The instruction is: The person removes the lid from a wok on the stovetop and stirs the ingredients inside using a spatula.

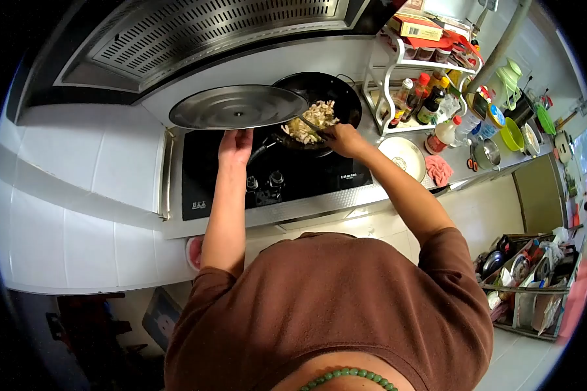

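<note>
My left hand (235,147) holds up a large round metal pan lid (225,109) over the left part of the stove. The fingertips are hidden behind the lid, which is tilted. To the right, a black wok (347,103) sits on the black gas stove (209,173) with chopped pale food pieces (318,116) inside. My right hand (346,141) is closed around the handle of a dark cooking utensil, most likely a spatula (309,124), which reaches into the food. The lid covers part of the wok's left rim.
A range hood (215,39) hangs low above the stove. Right of the wok are a cream plate (401,156), a pink cloth (439,169), and a white rack (379,65) with several sauce bottles (430,104). Scissors (472,158) and bowls (512,133) lie farther right.
</note>
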### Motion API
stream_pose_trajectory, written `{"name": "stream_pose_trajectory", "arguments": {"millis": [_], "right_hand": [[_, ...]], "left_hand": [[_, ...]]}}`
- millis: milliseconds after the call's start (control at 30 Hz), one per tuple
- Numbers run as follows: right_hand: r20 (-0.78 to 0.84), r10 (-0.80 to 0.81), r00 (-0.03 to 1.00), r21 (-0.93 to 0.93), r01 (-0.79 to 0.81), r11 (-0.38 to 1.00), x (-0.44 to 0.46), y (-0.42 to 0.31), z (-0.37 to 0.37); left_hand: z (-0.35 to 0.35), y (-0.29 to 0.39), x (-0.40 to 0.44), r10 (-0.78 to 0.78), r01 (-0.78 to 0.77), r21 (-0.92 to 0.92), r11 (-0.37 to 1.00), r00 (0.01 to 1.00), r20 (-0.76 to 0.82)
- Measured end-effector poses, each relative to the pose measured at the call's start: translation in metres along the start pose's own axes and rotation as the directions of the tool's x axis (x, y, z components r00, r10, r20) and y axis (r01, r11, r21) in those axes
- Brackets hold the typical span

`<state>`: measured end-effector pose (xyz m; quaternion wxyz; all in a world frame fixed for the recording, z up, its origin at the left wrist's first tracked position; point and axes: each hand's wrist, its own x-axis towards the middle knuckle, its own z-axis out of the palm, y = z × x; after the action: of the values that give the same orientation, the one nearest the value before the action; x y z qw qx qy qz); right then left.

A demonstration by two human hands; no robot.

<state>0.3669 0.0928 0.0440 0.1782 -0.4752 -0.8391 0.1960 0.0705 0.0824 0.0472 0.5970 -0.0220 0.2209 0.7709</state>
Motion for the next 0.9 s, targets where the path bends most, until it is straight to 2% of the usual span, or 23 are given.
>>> {"name": "stream_pose_trajectory", "arguments": {"millis": [133,233,267,367,400,433,500,567,600,733,767,833,867,900], "right_hand": [[0.083,-0.096,0.992,-0.077,0.102,0.992,-0.024,0.000,-0.025],[0.174,-0.042,0.984,-0.146,0.068,0.987,-0.047,-0.012,-0.058],[0.188,0.030,0.982,-0.219,0.012,0.976,-0.053,-0.014,-0.064],[0.218,0.040,0.975,-0.281,0.024,0.959,-0.065,-0.015,-0.089],[0.222,0.018,0.975,-0.222,0.032,0.975,-0.068,-0.021,-0.103],[0.241,-0.074,0.968,-0.124,0.106,0.987,-0.067,-0.014,-0.108],[0.291,-0.064,0.955,-0.178,0.120,0.977,-0.071,-0.017,-0.132],[0.319,0.020,0.947,-0.105,0.014,0.994,-0.076,-0.029,-0.151],[0.359,0.027,0.933,-0.150,0.029,0.988,-0.075,-0.030,-0.156],[0.347,-0.019,0.938,-0.105,0.059,0.993,-0.073,-0.027,-0.141],[0.383,0.005,0.924,-0.160,0.061,0.985,-0.070,-0.028,-0.135],[0.346,0.019,0.938,-0.185,0.049,0.981,-0.064,-0.015,-0.108],[0.282,0.025,0.959,-0.261,0.052,0.964,-0.063,-0.008,-0.093],[0.271,0.064,0.960,-0.278,0.014,0.960,-0.064,-0.021,-0.093]], "left_hand": [[0.001,0.001,0.001,-0.018,0.018,0.006,1.000,1.000,0.003],[0.001,-0.001,0.004,-0.022,0.022,0.010,1.000,1.000,0.002],[0.002,-0.002,0.003,-0.013,0.013,0.016,1.000,1.000,-0.006],[-0.002,-0.002,0.010,-0.044,0.046,-0.034,0.998,0.997,0.061],[-0.001,-0.003,0.012,-0.043,0.045,-0.034,0.998,0.997,0.058],[-0.001,-0.003,0.013,-0.041,0.043,-0.034,0.998,0.998,0.054],[-0.001,-0.003,0.015,-0.039,0.040,-0.032,0.999,0.998,0.046],[0.000,-0.004,0.014,-0.038,0.039,-0.026,0.999,0.999,0.038],[0.000,-0.005,0.015,-0.041,0.042,-0.032,0.999,0.998,0.037],[0.001,-0.007,0.016,-0.056,0.058,-0.039,0.998,0.997,0.044],[0.000,-0.007,0.016,-0.058,0.060,-0.038,0.997,0.997,0.049],[-0.001,-0.008,0.016,-0.051,0.053,-0.072,0.996,0.998,0.022],[-0.001,-0.008,0.016,-0.050,0.051,-0.088,0.995,0.999,0.009],[-0.001,-0.008,0.016,-0.045,0.046,-0.067,0.997,0.999,0.008]]}}
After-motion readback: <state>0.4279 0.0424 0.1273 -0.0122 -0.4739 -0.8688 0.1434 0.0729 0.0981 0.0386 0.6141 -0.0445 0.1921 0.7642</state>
